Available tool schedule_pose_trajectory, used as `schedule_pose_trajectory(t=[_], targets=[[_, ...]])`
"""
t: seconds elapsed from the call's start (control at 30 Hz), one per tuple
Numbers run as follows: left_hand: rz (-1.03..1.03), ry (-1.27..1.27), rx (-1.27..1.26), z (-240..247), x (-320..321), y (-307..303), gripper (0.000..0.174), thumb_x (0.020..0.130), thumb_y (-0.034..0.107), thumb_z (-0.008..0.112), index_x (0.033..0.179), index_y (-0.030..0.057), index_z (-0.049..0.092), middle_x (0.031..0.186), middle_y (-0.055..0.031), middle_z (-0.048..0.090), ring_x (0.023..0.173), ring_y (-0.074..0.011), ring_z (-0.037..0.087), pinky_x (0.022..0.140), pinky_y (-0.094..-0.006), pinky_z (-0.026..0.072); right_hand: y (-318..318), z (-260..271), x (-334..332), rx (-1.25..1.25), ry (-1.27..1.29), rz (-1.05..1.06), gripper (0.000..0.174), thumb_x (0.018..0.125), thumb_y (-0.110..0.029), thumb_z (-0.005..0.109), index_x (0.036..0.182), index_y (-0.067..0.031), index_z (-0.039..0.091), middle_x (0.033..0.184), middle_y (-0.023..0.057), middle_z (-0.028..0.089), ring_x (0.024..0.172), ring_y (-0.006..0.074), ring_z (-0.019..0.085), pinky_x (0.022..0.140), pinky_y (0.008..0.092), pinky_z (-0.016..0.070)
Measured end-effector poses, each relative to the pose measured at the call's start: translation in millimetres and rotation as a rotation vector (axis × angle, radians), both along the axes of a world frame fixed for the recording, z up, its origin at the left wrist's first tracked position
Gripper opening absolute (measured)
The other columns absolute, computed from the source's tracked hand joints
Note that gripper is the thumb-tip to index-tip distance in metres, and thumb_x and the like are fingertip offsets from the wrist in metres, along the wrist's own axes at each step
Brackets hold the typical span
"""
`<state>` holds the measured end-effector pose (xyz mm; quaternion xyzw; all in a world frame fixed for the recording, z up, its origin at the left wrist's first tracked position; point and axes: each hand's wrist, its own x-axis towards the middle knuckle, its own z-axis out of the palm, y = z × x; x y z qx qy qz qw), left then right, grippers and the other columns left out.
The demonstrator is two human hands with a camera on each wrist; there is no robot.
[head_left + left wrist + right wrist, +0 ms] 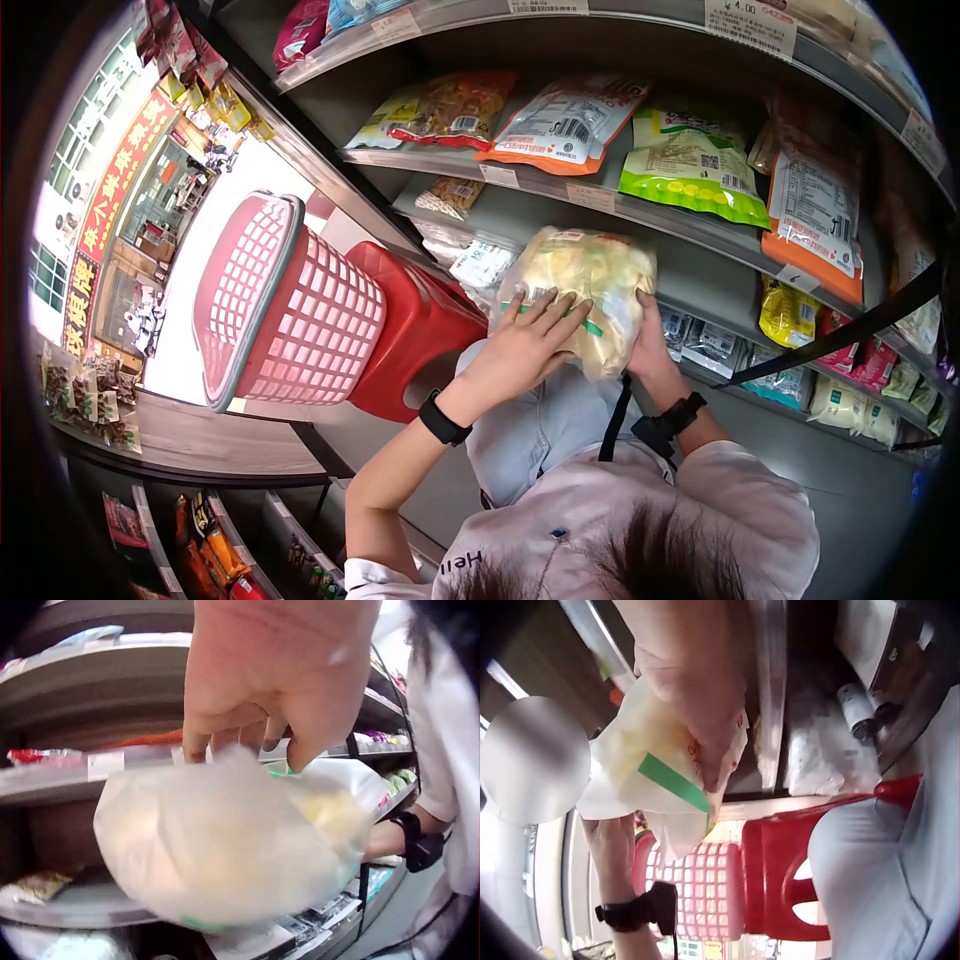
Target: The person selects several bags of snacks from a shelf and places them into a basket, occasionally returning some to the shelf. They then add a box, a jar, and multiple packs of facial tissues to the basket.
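A translucent plastic bag point(585, 255) of pale yellowish food is held up before the shelves, over the person's lap. A strip of green tape point(673, 784) runs across it. The left hand point(535, 335) lies on the bag's near left side, its fingers spread and mostly straight over the plastic. From above, the left wrist view shows this hand point(277, 682) with fingertips and thumb at the bag's top. The right hand point(648, 335) grips the bag's right edge, thumb along the side, other fingers mostly hidden. Its fingers point(716, 754) press against the wrapping in the right wrist view.
Shelves ahead carry packaged foods, among them a green bag point(695, 165) and an orange-and-white bag point(815, 205). A pink basket point(310, 310) rests on a red plastic stool point(415, 335) at left. More snack shelves point(215, 545) stand at lower left.
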<state>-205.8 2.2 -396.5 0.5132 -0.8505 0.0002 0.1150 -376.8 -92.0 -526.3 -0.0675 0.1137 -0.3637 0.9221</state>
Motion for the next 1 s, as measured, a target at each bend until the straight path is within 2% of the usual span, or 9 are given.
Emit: schedule_pose_trajectory(t=[0.1, 0.27, 0.37, 0.47, 0.67, 0.8, 0.83, 0.93, 1.0], targets=[[0.081, -0.042, 0.11, -18, -1, -8, 0.069, 0.081, 0.026, 0.059, 0.139, 0.0129, 0.024, 0.139, -0.013, 0.032, 0.129, -0.0343, 0.03, 0.101, -0.0567, 0.0274, -40, -4, -11, -0.03, 0.091, -0.029, 0.048, 0.088, -0.034, 0.043, 0.125, -0.0032, 0.043, 0.122, 0.0156, 0.052, 0.109, 0.0308, 0.053, 0.096, 0.0452, 0.0404], [0.144, 0.005, 0.087, -43, 15, -15, 0.063, 0.08, 0.023, 0.06, 0.135, 0.0122, 0.033, 0.139, -0.0171, 0.03, 0.126, -0.0391, 0.032, 0.1, -0.0543, 0.0296, -124, -29, -18, -0.039, 0.213, -0.252, 0.043, 0.089, -0.034, 0.047, 0.12, -0.0037, 0.048, 0.118, 0.0113, 0.055, 0.102, 0.0261, 0.057, 0.091, 0.0401, 0.0451], [0.132, 0.028, 0.088, -53, 24, -3, 0.06, 0.076, 0.014, 0.063, 0.13, 0.0107, 0.039, 0.137, -0.0227, 0.028, 0.118, -0.0393, 0.04, 0.097, -0.0467, 0.0367, -214, -127, -36, -0.334, 0.529, -0.215, 0.046, 0.089, -0.035, 0.051, 0.123, -0.0046, 0.046, 0.116, 0.0084, 0.055, 0.098, 0.0239, 0.057, 0.085, 0.036, 0.0465], [0.164, 0.052, 0.171, -56, 43, 14, 0.058, 0.073, 0.01, 0.064, 0.127, 0.0088, 0.043, 0.137, -0.0233, 0.027, 0.114, -0.0383, 0.045, 0.095, -0.0421, 0.0404, -210, -85, -39, -0.72, 1.082, -0.438, 0.044, 0.085, -0.029, 0.058, 0.121, -0.0054, 0.049, 0.118, 0.0093, 0.054, 0.109, 0.0229, 0.05, 0.093, 0.0356, 0.0408], [0.325, 0.228, 0.227, -63, 74, 38, 0.049, 0.073, 0.006, 0.062, 0.12, 0.0043, 0.048, 0.134, -0.0264, 0.031, 0.107, -0.0377, 0.05, 0.089, -0.0406, 0.0451, -132, 47, 2, -1.058, 1.682, -0.142, 0.065, 0.074, -0.034, 0.067, 0.128, -0.0068, 0.042, 0.127, 0.0176, 0.047, 0.117, 0.0305, 0.045, 0.097, 0.0348, 0.0365], [0.458, 0.352, 0.201, -76, 91, 30, 0.05, 0.074, 0.007, 0.062, 0.121, 0.0019, 0.045, 0.132, -0.0278, 0.032, 0.11, -0.0412, 0.047, 0.092, -0.0414, 0.0433, -138, 9, 12, -1.649, 1.83, -0.026, 0.078, 0.067, -0.033, 0.07, 0.132, -0.0078, 0.036, 0.128, 0.0225, 0.044, 0.119, 0.0358, 0.042, 0.098, 0.0354, 0.0363], [0.496, 0.402, 0.176, -79, 94, 26, 0.052, 0.074, 0.007, 0.063, 0.122, 0.0012, 0.044, 0.131, -0.0282, 0.032, 0.111, -0.0419, 0.046, 0.092, -0.0416, 0.0431, -136, 18, 13, -1.538, 1.856, 0.087, 0.076, 0.067, -0.026, 0.069, 0.133, -0.0076, 0.035, 0.13, 0.0205, 0.043, 0.12, 0.0339, 0.042, 0.099, 0.0362, 0.0358], [0.635, 0.559, 0.087, -102, 106, 3, 0.064, 0.072, 0.011, 0.068, 0.127, -0.0002, 0.037, 0.132, -0.0295, 0.03, 0.115, -0.0445, 0.042, 0.095, -0.0424, 0.0405, -149, -1, -8, -1.522, 1.627, 0.048, 0.078, 0.067, -0.023, 0.069, 0.135, -0.0072, 0.033, 0.131, 0.0202, 0.043, 0.12, 0.0327, 0.043, 0.1, 0.0355, 0.0348], [0.716, 0.605, 0.041, -126, 117, -18, 0.077, 0.068, 0.016, 0.073, 0.131, 0.0, 0.032, 0.134, -0.0307, 0.027, 0.118, -0.0467, 0.037, 0.098, -0.0436, 0.0375, -127, 17, -3, -1.558, 1.643, -0.08, 0.075, 0.068, -0.022, 0.069, 0.133, -0.0061, 0.036, 0.13, 0.0211, 0.043, 0.12, 0.0346, 0.042, 0.101, 0.0381, 0.0334]])
